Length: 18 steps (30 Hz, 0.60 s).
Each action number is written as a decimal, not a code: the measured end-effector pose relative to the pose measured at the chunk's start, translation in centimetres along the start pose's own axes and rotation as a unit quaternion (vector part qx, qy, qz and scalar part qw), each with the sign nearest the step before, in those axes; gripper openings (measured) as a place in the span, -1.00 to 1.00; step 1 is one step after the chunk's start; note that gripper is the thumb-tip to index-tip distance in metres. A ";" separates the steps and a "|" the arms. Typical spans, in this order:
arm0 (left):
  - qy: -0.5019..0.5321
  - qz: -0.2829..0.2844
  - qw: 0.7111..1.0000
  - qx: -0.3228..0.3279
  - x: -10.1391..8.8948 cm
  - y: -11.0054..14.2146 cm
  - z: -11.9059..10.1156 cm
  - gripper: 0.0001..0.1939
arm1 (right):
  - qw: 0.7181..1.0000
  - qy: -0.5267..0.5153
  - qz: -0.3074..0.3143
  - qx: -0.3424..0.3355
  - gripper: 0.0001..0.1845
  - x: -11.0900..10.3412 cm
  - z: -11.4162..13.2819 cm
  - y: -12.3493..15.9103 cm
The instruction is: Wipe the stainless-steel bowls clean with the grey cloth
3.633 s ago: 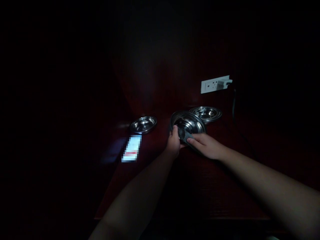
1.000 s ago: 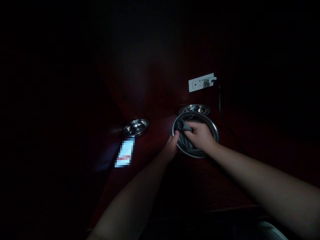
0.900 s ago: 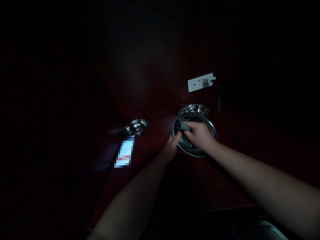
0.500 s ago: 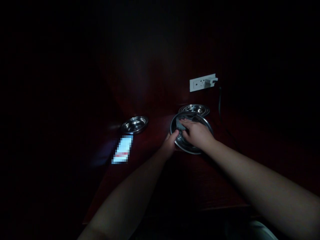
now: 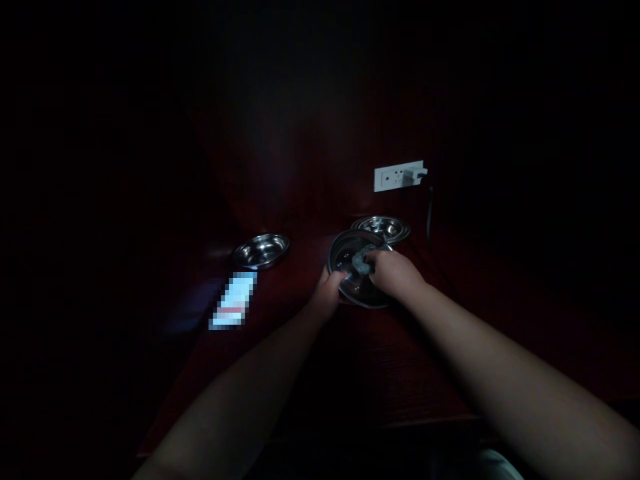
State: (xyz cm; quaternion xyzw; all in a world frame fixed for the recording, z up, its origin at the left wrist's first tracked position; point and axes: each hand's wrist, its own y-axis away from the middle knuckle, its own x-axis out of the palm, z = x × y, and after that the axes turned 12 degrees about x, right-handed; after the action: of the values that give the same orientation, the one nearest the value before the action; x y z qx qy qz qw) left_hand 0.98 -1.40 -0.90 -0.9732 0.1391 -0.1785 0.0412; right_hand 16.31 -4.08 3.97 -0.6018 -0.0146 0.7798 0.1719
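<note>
Inside the front edge of a dark red desk [image 5: 390, 360], a stretch of dim desktop gives room to draw back. Beyond it, the left hand [image 5: 327, 295] is clamped on the near-left rim of a steel bowl [image 5: 344, 252], thumb over the lip. The bowl tips toward the camera; whether its base rests on the desk cannot be told. Inside it, the right hand [image 5: 396, 273] pinches a bunched grey cloth [image 5: 362, 264]. The work seems to call for a steady left hold and even pressure along the curved wall, turning the bowl little by little so the right hand need not bend hard over the rim. At the desk's left edge lies a pixelated bright screen [image 5: 234, 303], probably a phone; leftward swings are best kept short. Just past it sits a steel dish [image 5: 263, 252], well apart from the bowl. Directly behind the bowl, nested dishes [image 5: 384, 227] leave scant room; contact there is unclear. Farthest, a white socket plate [image 5: 385, 179] and a dark cord [image 5: 429, 217] mark the back right.
</note>
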 end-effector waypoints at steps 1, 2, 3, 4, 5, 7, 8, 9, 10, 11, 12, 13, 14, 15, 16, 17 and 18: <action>-0.001 -0.002 1.000 -0.001 0.0 0.0 0.0 -0.49 | 1.000 0.003 0.009 -0.003 -0.65 -0.2 -0.1 0.0; -0.001 -0.004 1.000 -0.001 0.0 -0.1 -0.1 -0.50 | 1.000 0.005 0.018 -0.010 -0.66 -0.3 -0.2 0.0; -0.001 -0.005 1.000 -0.002 0.1 -0.1 -0.1 -0.50 | 0.999 0.009 0.029 -0.020 -0.67 -0.5 -0.3 0.0; -0.001 -0.006 1.000 -0.002 0.1 -0.1 -0.2 -0.50 | 0.999 0.013 0.038 -0.033 -0.67 -0.6 -0.3 0.1; 0.000 -0.008 1.000 -0.002 0.1 -0.2 -0.2 -0.49 | 0.998 0.018 0.046 -0.049 -0.69 -0.7 -0.3 0.2; 0.003 -0.012 1.000 0.003 0.1 -0.3 -0.2 -0.45 | 0.995 0.026 0.060 -0.081 -0.73 -0.8 -0.2 0.5; 0.004 -0.015 1.000 0.007 0.1 -0.4 -0.2 -0.44 | 0.993 0.026 0.064 -0.098 -0.75 -0.9 -0.1 0.7; 0.004 -0.018 1.000 0.011 0.0 -0.5 -0.2 -0.43 | 0.991 0.024 0.068 -0.108 -0.77 -0.9 0.0 0.9; 0.004 -0.023 1.000 0.013 0.0 -0.5 -0.2 -0.43 | 0.990 0.022 0.071 -0.118 -0.79 -1.0 0.1 1.1; 0.004 -0.029 0.999 0.014 0.0 -0.5 -0.2 -0.43 | 0.989 0.016 0.071 -0.127 -0.80 -1.1 0.2 1.3; 0.002 -0.033 0.999 0.015 0.1 -0.5 -0.2 -0.43 | 0.988 0.008 0.072 -0.135 -0.82 -1.2 0.2 1.5; -0.001 -0.037 0.999 0.016 0.1 -0.5 -0.3 -0.44 | 0.987 -0.003 0.075 -0.143 -0.84 -1.3 0.3 1.6; -0.004 -0.040 0.999 0.016 0.1 -0.5 -0.3 -0.44 | 0.985 -0.017 0.082 -0.151 -0.86 -1.4 0.3 1.7; -0.007 -0.042 0.999 0.016 0.1 -0.4 -0.3 -0.44 | 0.982 -0.033 0.095 -0.161 -0.86 -1.5 0.3 1.8; -0.008 -0.044 0.999 0.015 0.1 -0.4 -0.3 -0.44 | 0.977 -0.054 0.112 -0.171 -0.87 -1.5 0.3 1.9; -0.008 -0.047 0.999 0.014 0.0 -0.4 -0.2 -0.44 | 0.971 -0.076 0.132 -0.184 -0.87 -1.5 0.3 1.9; -0.006 -0.050 0.999 0.014 -0.1 -0.5 -0.1 -0.44 | 0.963 -0.101 0.154 -0.197 -0.86 -1.5 0.3 1.9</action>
State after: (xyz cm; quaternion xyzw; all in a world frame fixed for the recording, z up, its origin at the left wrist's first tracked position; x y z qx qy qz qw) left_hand 1.00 -0.94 -0.74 -0.9792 0.0881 -0.1766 0.0462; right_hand 15.87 -6.20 5.00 -0.5367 -0.0927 0.8354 -0.0742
